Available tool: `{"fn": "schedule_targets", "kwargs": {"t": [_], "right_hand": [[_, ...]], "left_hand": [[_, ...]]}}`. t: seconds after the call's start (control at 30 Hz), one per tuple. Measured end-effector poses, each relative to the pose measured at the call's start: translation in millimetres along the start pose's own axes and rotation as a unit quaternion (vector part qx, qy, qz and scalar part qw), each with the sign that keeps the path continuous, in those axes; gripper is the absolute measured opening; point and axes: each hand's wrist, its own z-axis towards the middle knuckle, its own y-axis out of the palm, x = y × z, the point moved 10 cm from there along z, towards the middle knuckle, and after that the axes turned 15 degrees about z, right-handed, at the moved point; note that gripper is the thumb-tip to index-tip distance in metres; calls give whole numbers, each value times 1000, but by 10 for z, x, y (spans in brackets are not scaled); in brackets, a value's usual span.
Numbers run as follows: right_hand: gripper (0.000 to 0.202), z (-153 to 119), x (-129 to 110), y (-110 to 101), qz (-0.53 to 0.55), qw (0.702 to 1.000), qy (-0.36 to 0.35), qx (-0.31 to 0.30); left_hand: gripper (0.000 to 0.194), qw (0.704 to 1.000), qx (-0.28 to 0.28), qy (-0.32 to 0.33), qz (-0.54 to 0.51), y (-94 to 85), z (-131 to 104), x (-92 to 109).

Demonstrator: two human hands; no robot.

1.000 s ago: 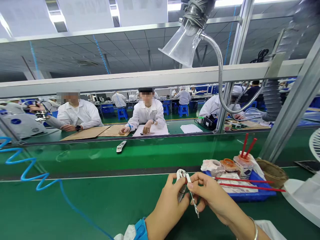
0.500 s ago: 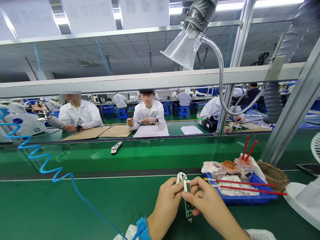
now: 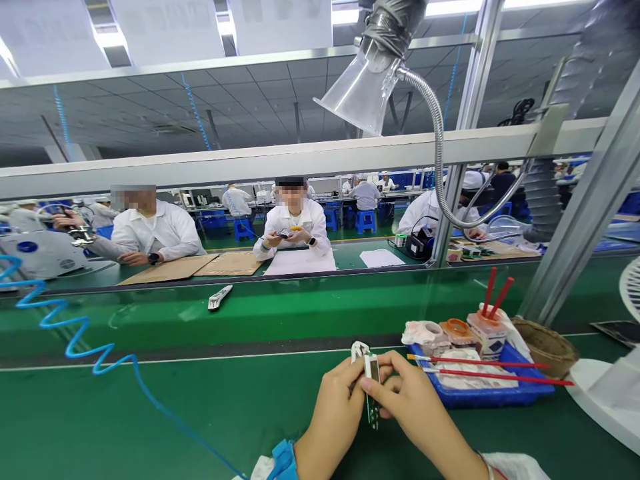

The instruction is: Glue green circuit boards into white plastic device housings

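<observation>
My left hand [image 3: 340,400] is closed round a white plastic casing [image 3: 359,349], whose curved top end shows above the fingers. A blue band circles the wrist. In my right hand [image 3: 405,390] is a narrow green circuit board [image 3: 373,373] with a pale-framed display, pinched between thumb and fingers. Board and casing are side by side, overlapping in view, with the board's lower end hanging below the fingers. Both hands are close together over the green bench [image 3: 175,413]; whether the two parts are joined is hidden by the fingers.
Right of my hands sits a blue tray [image 3: 495,398] with jars and two red brushes [image 3: 500,377] across it. A white device [image 3: 219,298] lies on the green belt [image 3: 300,313] beyond. A coiled blue cord [image 3: 165,407] hangs at left. Co-workers sit opposite.
The white device on the belt has shifted left in view. The board's lower end sits slightly higher and both hands keep their hold. The co-worker opposite has brought both hands together round a dark object.
</observation>
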Motion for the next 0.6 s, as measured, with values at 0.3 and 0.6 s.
{"fn": "schedule_targets", "kwargs": {"t": [0.3, 0.6], "right_hand": [[52, 57, -168, -146, -7, 1000, -14, 8], [48, 18, -420, -71, 2, 997, -39, -69]], "left_hand": [[66, 903, -26, -198, -381, 176, -72, -318], [42, 850, -56, -201, -485, 168, 12, -163]]}}
